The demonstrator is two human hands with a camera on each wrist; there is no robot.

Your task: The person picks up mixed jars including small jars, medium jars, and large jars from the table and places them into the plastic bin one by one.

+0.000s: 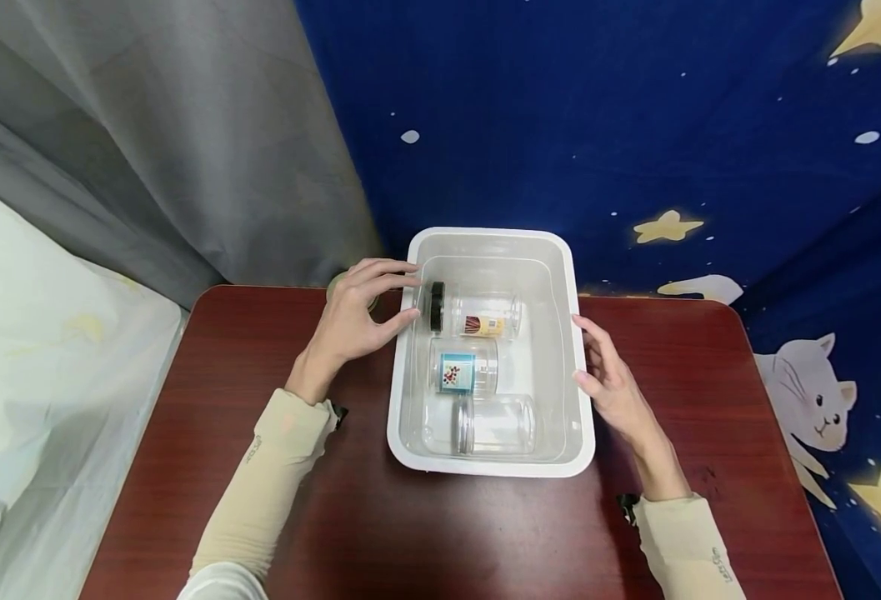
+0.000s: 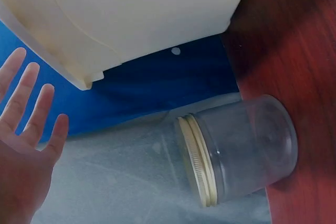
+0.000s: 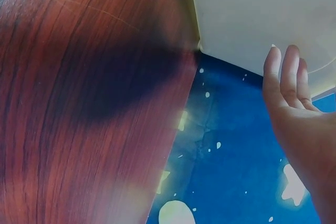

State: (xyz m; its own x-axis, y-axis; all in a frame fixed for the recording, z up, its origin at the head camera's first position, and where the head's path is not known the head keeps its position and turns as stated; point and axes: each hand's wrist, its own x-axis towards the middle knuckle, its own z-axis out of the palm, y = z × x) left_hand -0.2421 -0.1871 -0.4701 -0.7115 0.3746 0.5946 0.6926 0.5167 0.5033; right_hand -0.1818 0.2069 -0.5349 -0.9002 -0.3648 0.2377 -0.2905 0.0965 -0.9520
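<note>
A white plastic bin [image 1: 491, 468] stands on the table. Inside lie three clear jars on their sides: one black-lidded jar [image 1: 496, 304] with a brown and yellow label, one jar [image 1: 488, 367] with a blue label, and one unlabelled jar [image 1: 503, 425]. My left hand [image 1: 353, 321] is at the bin's left rim, fingers spread and reaching over the edge. On the other side, my right hand [image 1: 614, 387] has its fingertips and thumb at the right rim. In the right wrist view its fingers [image 3: 290, 80] look nearly straight beside the outer wall.
A clear jar [image 2: 247, 145] with a gold lid stands upright on the table left of the bin, mostly behind my left hand in the head view. The reddish-brown table [image 1: 485, 542] ends at a grey curtain [image 1: 260, 167] and a blue star-patterned curtain [image 1: 560, 125].
</note>
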